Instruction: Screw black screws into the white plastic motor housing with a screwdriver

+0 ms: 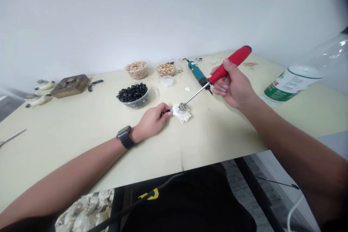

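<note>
My left hand [153, 117] rests on the pale table, its fingertips pinched on a small dark stub [170, 110] at the edge of a white, irregular moulded piece [181, 115]. A round metal part [183, 107] sits on top of that piece. My right hand [231, 83] grips a red-handled screwdriver [230, 66] above the table. The screwdriver's thin steel shaft [196, 93] slants down, and its tip meets the round metal part. A black strap watch [125, 137] circles my left wrist.
A bowl of black beads [132, 96], tubs of granules [136, 70], a teal power tool [197, 72], pliers [95, 84], a wooden block [70, 86] and white figures [45, 85] stand behind. A large plastic bottle [293, 83] lies at right. The table's front edge runs below my arms.
</note>
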Available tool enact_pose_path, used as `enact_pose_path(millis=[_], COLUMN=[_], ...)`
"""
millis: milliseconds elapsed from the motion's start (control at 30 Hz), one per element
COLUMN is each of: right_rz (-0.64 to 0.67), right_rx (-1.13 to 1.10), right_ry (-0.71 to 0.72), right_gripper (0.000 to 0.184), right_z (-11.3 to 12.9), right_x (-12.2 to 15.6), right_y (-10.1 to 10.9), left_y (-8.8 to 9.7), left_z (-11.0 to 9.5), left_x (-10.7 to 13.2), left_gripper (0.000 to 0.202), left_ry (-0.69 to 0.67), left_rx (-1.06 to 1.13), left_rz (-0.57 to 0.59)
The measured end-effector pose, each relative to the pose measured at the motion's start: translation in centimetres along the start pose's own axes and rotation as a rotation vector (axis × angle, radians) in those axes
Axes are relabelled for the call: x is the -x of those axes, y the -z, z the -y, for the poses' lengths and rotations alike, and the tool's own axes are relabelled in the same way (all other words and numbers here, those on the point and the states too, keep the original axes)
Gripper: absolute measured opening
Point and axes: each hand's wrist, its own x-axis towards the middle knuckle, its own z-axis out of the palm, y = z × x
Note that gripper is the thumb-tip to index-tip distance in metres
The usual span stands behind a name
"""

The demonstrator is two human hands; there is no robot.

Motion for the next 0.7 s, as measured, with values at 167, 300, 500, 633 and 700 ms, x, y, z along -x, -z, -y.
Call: enact_pose_path(millis=[167, 300, 500, 633, 700], right_rz=[0.009, 0.010, -0.009, 0.003, 0.012], right_rx=[0.015, -0.014, -0.058, -0.076, -0.084], right_ry=[0.008, 0.006, -0.001, -0.005, -0.006], right_gripper=[0.056, 0.050, 0.044, 0.040, 0.039], right_z=[0.02, 0.26, 0.55, 0.59, 0.59], right_x=[0.02, 0.23, 0.46, 0.54, 0.59], right_y=[0.02, -0.14, -0.39, -0.31, -0.26], left_y=[0.08, 0.11, 0.10, 0.10, 0.08], left_z=[-0.08, -0.19, -0.15, -0.13, -0.07], left_x=[-0.02, -0.04, 0.03, 0.09, 0.10], left_gripper=[0.025, 0.025, 0.029, 0.033, 0.034], left_ry=[0.007, 0.004, 0.008, 0.009, 0.004], left_rx=[0.008, 0.015, 0.031, 0.038, 0.046], left_rz=[0.007, 0.005, 0.006, -0.002, -0.004])
